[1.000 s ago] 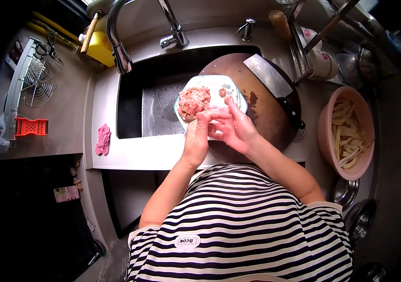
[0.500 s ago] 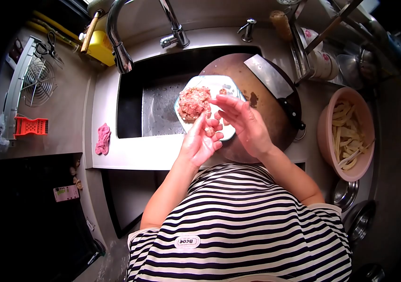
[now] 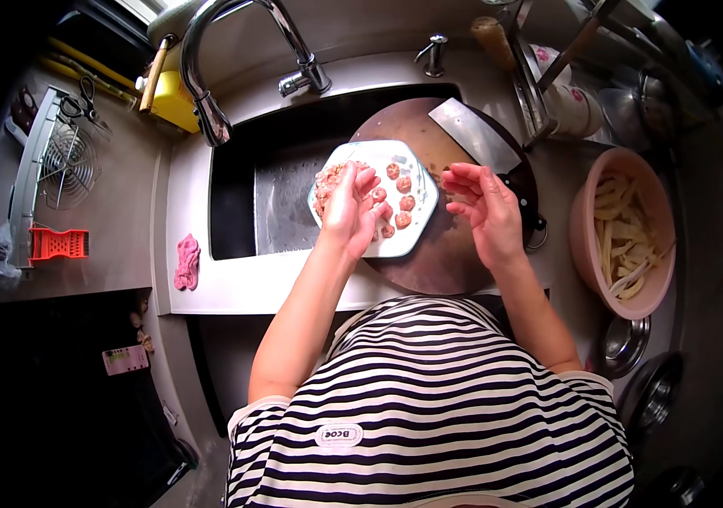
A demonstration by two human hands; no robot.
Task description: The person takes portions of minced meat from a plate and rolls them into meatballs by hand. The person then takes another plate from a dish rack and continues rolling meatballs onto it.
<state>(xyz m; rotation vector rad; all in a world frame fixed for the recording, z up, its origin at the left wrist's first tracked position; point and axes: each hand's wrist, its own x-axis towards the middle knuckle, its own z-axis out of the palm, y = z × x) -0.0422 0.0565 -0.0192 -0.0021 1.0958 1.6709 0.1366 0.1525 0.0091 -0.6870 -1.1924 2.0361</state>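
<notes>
Head view: minced meat, partly hidden by left hand, at left edge of 1 plate. Left hand: half-curled, any grip indiscernible. Right hand: loosely spread. Plate: also meatballs, nearer right edge. 1 pink basin: pale strips.

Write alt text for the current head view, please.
A person's left hand is over a white plate of minced meat and small meatballs, the right hand open beside it. A cleaver lies on a round board that partly covers the sink.
</notes>
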